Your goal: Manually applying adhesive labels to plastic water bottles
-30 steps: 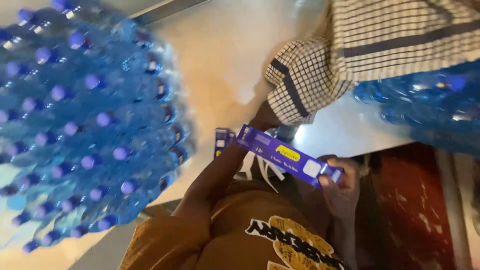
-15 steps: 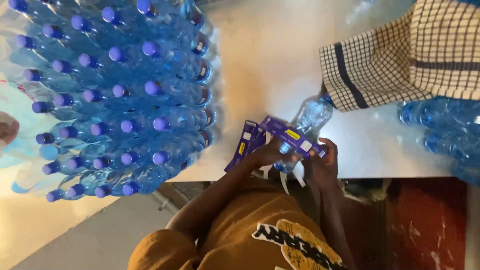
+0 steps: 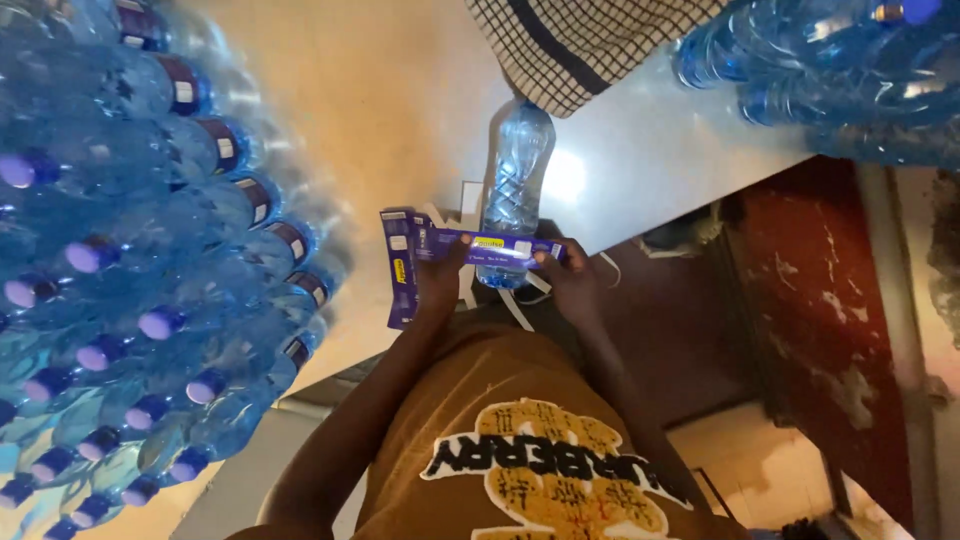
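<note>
Pale counter (image 3: 640, 170) carries a clear water bottle (image 3: 514, 190), and across its lower end left hand (image 3: 441, 283) and right hand (image 3: 572, 285) each hold a pinching grip on a purple label strip (image 3: 487, 247), stacked blue-capped bottles (image 3: 150, 300) well left.

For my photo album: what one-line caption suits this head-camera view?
Both hands, left hand and right hand, stretch a purple label strip across a clear water bottle beside stacked capped bottles.

Pale, glossy table (image 3: 660, 170) under warm light, with worn red floor (image 3: 800, 300) beside it and lighter tile (image 3: 760, 470) beyond.
</note>
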